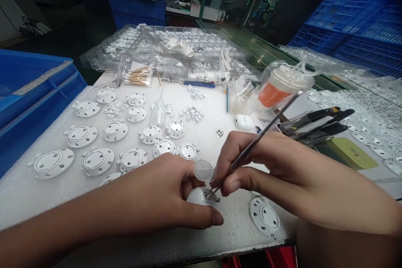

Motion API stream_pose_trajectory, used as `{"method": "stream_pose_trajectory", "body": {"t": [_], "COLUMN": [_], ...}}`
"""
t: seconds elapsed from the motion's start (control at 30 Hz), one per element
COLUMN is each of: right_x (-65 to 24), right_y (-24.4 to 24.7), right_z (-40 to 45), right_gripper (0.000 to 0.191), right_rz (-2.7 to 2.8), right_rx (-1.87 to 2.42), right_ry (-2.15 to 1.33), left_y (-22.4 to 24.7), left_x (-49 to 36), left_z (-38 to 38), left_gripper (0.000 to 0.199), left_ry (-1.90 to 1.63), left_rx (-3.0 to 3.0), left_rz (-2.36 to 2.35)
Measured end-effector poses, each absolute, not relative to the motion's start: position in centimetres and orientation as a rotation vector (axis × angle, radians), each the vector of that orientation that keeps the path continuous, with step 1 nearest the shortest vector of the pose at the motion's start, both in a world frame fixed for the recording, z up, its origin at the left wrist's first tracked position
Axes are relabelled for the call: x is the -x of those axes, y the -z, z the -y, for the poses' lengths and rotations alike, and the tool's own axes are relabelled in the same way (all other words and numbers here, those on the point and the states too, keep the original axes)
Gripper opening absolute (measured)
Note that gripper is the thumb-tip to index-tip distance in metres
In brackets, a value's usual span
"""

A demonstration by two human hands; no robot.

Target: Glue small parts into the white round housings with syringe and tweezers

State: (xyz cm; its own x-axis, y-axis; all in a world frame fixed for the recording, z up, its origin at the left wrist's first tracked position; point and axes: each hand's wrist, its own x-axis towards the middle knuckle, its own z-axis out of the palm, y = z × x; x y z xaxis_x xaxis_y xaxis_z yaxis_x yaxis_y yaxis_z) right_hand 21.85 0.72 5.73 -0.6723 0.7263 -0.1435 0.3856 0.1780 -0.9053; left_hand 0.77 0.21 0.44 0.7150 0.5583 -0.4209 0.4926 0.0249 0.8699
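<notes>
Near the front edge of the foam-topped table, my left hand (pixel 171 192) grips a small white round plastic part (pixel 197 196), partly covered by its fingers and thumb. A ribbed translucent disc (pixel 204 171) stands just above that part; whether it is joined to it I cannot tell. Metal tweezers (pixel 262 134) are pinched in my right hand (pixel 266 167), slanting down to the left. Their tips touch the part beside a small dark metal piece at its right edge. To the right lies a white round disc assembly (pixel 265 216) with slots around its rim.
Several similar white assemblies (pixel 98 161) cover the left side. Small white pieces (pixel 192 113), cotton swabs (pixel 140 76), a dropper bottle (pixel 158 113) and clear trays (pixel 188 37) lie beyond. A blue crate (pixel 37 92) stands left; a bagged cup (pixel 279 88) and black-handled tools (pixel 317 123) right.
</notes>
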Motion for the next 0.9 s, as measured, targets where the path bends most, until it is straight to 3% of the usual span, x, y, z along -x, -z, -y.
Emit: {"method": "stream_pose_trajectory", "body": {"t": [0.53, 0.7, 0.9], "right_x": [-24.0, -25.5, -26.5], "right_y": [-6.1, -6.7, -6.6], "right_z": [-1.5, -2.2, -2.7], "right_gripper": [0.010, 0.008, 0.013], "right_rz": [2.151, 2.558, 2.399], "right_rx": [0.916, 0.823, 0.769], "right_ry": [-1.529, -1.361, -1.240], "left_y": [-0.4, -0.7, -0.4], "left_x": [-0.2, 0.0, 0.1], "left_z": [-0.5, -1.3, -1.6], "left_gripper": [0.024, 0.023, 0.024], "left_ry": [-0.053, -0.078, -0.071], "left_rx": [-1.753, -1.765, -1.801], "left_rz": [-0.935, -0.966, -1.005]}}
